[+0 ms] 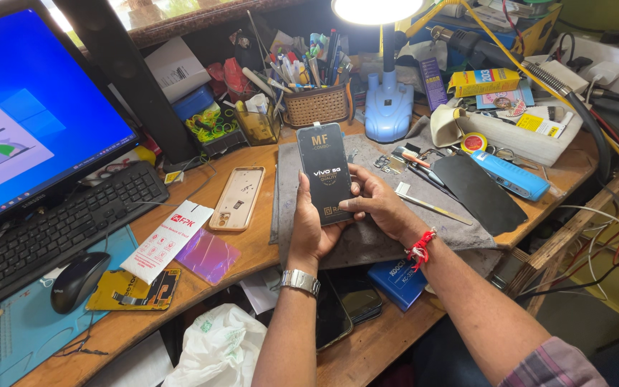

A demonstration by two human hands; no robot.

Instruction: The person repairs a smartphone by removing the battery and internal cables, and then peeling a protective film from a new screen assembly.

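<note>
Nearest, at six o'clock, two forearms rise into view: one wears a silver metal watch, the other a red thread wristband. Between them, at the desk edge, two dark phones lie face up beside a small blue box.

At the centre, the left hand is closed around the lower edge of a flat black rectangular phone-screen panel with a printed cover film, held upright above a grey cloth work mat. The right hand pinches the panel's right edge, thumb on the face, fingers behind.

The panel is thin and held by its edges only. Too hard a squeeze could flex or crack it, I judge; a loosened grip could drop it onto the metal tweezers at three o'clock, scratching it.

At nine o'clock lie one clear phone case, one white printed packet, one purple film sheet and one yellow packet. Farther left sit one black mouse, one black keyboard and one lit blue monitor.

At three o'clock rest one black flat sheet and one blue handheld tool.

At twelve o'clock, farthest, stand one woven basket of pens and one blue desk lamp, lit.
</note>
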